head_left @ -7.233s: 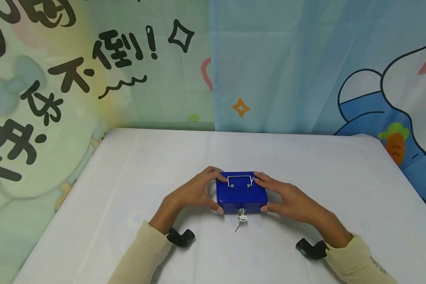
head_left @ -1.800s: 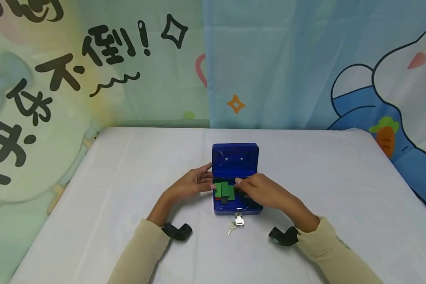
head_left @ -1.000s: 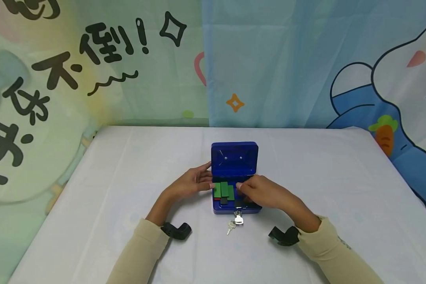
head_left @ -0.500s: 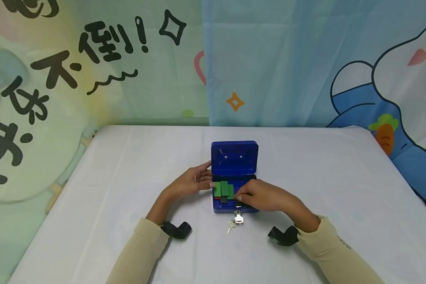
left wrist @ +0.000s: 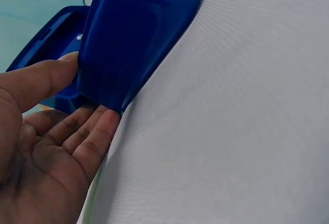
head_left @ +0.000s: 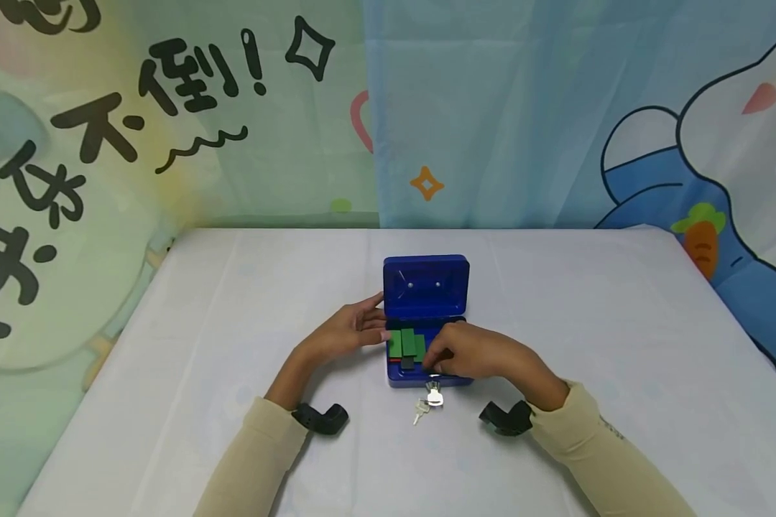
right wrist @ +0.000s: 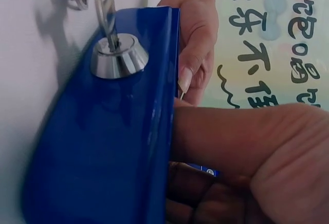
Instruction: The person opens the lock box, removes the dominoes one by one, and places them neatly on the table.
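Observation:
A blue cash box (head_left: 397, 383) stands with its lid (head_left: 426, 286) raised at the back. Green rectangular blocks (head_left: 409, 342) lie in its left part, with a bit of red and a dark piece (head_left: 407, 363) below them. My left hand (head_left: 347, 332) touches the box's left side; the left wrist view shows the thumb at the rim and straight fingers against the lower corner. Reaching over the right front, my right hand (head_left: 468, 350) has its fingers bent down inside the box. The front wall hides those fingertips in the right wrist view, and I cannot tell what they hold.
A key (right wrist: 107, 16) sits in the round silver lock (right wrist: 119, 57) on the box's front, with another key (head_left: 421, 409) hanging from it. White cloth covers the table (head_left: 284, 287). A printed curtain (head_left: 491, 108) hangs behind.
Earlier the box was closed, with both hands at its sides. Its lid now stands up. Within the last second my right hand has shifted slightly inside the box; the left has stayed put.

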### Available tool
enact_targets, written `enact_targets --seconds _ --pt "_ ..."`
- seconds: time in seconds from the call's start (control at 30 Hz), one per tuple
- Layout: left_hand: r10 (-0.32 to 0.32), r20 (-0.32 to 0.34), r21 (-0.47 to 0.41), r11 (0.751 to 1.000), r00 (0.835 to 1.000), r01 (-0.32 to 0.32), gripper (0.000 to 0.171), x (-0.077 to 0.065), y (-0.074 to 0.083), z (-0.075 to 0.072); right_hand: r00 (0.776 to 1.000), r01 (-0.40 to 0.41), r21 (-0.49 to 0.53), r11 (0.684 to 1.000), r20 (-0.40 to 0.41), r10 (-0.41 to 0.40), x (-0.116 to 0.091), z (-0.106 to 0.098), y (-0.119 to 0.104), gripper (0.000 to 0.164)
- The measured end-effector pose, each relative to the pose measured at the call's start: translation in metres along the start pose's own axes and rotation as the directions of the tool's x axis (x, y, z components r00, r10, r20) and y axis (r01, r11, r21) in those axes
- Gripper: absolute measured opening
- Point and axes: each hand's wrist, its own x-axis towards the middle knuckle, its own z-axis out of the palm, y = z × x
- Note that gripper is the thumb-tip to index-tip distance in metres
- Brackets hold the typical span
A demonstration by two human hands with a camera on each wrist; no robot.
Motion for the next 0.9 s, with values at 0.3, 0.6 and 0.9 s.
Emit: enact_targets --seconds 0.3,0.6,0.9 --pt "0.006 -0.005 0.001 1.000 1.000 -0.006 0.080 0.001 0.001 0.000 0.998 0.066 -0.052 0.996 -0.020 -0.067 0.000 0.000 0.004 0.017" --pt "0.002 -0.007 -0.002 1.000 1.000 -0.002 0.079 -0.002 0.000 -0.001 0.980 0.120 -0.073 0.990 -0.153 -0.130 -0.001 0.001 0.006 0.016" --pt "-0.005 -0.013 0.001 1.000 1.000 0.005 0.079 -0.001 0.001 0.001 0.942 0.154 0.016 0.988 -0.304 -0.142 -0.006 -0.006 0.013 0.019"
